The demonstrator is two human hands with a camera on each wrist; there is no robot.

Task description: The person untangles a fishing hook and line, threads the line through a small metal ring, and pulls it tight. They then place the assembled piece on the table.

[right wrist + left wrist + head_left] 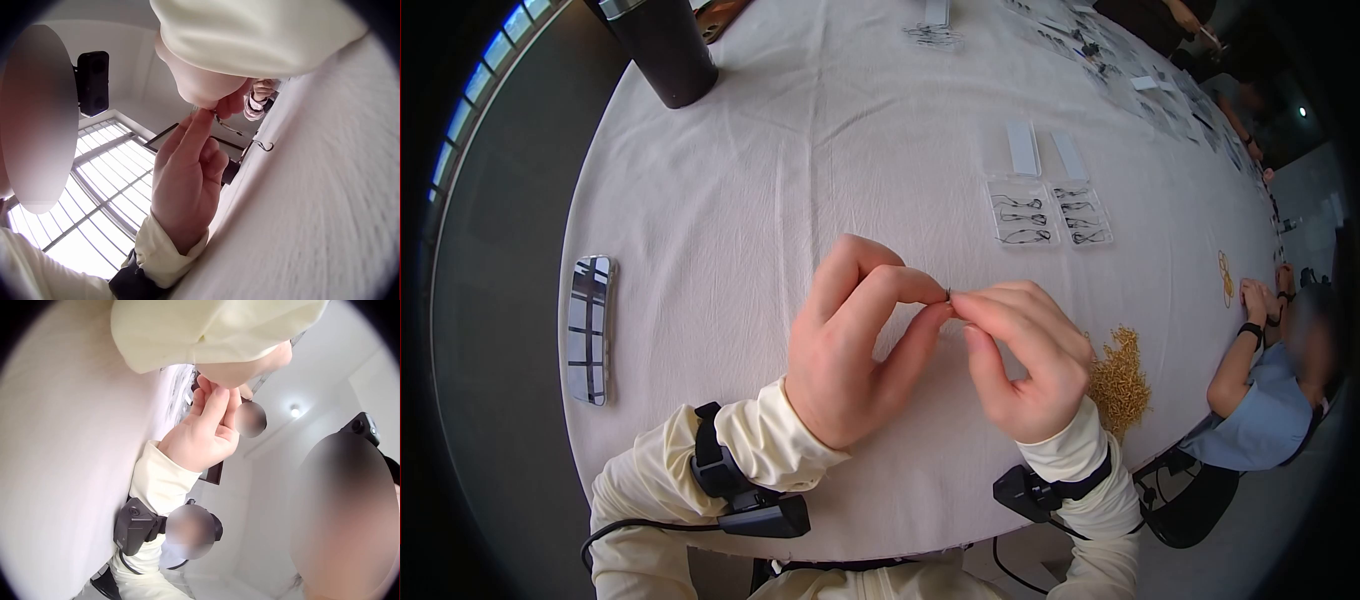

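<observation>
You are working over the white-clothed tabletop (730, 200), close to its near edge. Your left hand (850, 350) and right hand (1025, 355) are meeting fingertip to fingertip, both pinching a tiny dark metal piece (948, 293) between them. A pile of gold bits (1120, 378) is lying toward the near right edge. You seem to be fitting or bending the piece, and the next move is calling for a steady, fine grip.

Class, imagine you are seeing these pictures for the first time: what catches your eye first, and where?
Over the white table, the left hand and right hand meet fingertip to fingertip, pinching a tiny dark metal piece. A gold pile lies beside the right hand, and clear packets of dark hooks lie beyond the hands.
</observation>
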